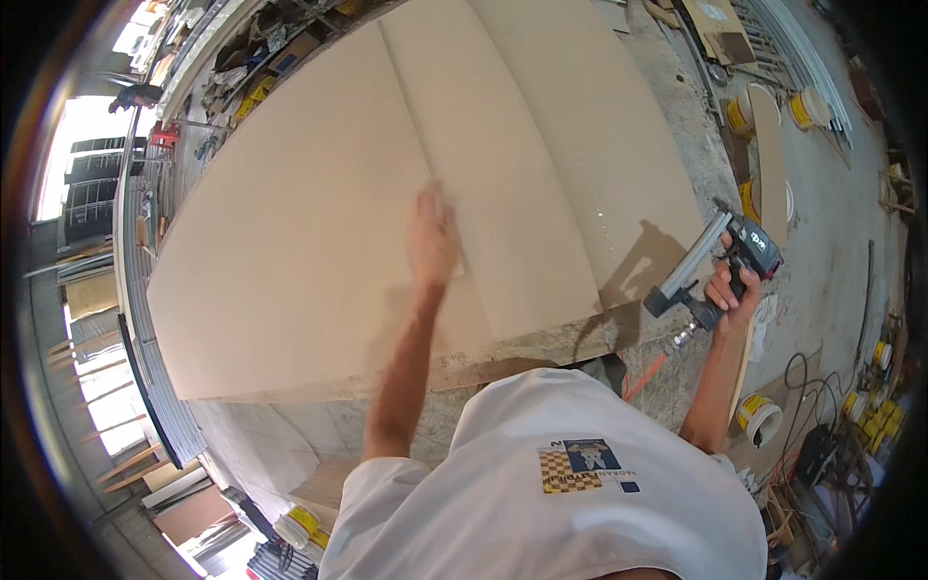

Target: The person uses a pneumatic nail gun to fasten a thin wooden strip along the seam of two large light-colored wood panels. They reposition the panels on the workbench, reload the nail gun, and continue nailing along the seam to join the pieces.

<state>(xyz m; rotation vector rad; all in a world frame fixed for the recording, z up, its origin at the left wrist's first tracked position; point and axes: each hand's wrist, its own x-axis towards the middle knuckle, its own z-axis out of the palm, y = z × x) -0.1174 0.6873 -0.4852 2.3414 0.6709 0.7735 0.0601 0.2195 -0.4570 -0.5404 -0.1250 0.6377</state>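
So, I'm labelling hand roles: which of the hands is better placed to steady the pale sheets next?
Left, probably. The left hand is over the pale sheets, though blur hides whether it touches them. The right hand is off to their side, wrapped around a nail gun.

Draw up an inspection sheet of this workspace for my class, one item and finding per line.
Surface: blotchy grey work surface, mostly covered.
Job's things: large flat beige panels; black-and-silver handheld nail gun, held near their right edge.
Clutter: white plastic buckets with yellow labels, mainly at right.
Grippers: bare left hand over the panels, blurred, contact unclear; bare right hand grips the nail gun.
Cables: thin orange hose below the nail gun; thin black looped cable at right.
Surroundings: grey concrete floor; long silver metal tubes, upper right.
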